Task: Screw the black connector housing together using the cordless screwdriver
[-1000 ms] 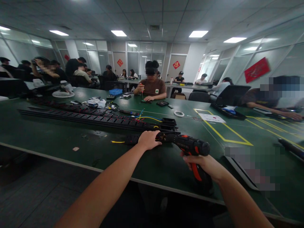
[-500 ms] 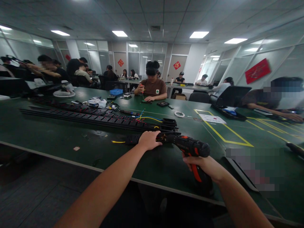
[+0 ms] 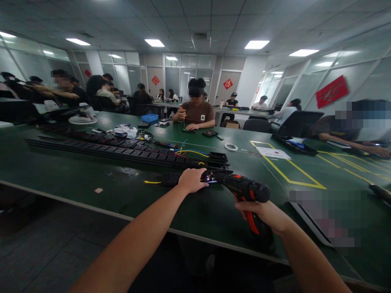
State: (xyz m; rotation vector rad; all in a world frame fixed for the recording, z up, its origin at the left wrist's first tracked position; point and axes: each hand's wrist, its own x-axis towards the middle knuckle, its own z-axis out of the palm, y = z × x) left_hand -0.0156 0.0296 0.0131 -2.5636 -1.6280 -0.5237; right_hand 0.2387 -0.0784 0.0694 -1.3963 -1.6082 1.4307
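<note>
Strips of black sockets, long, lie beyond the left hand and off to its left, ends just past its fingers. Short yellow wire sticks out leftward from a dark socket block, which sits under the left hand on the green table. Left hand is closed down over the block, gripping it from above, thumb toward the right hand. Block's long axis runs crosswise, left to right; left hand is the nearer, on it, while its open end faces the right hand. Drill points left, roughly along that axis, nose at the open end; bit contact too small to tell. Right hand is wrapped round the drill's grip. Compared with half a second ago: hands and block hardly shifted, but the end between them, dull before, now glows bluish-white
</note>
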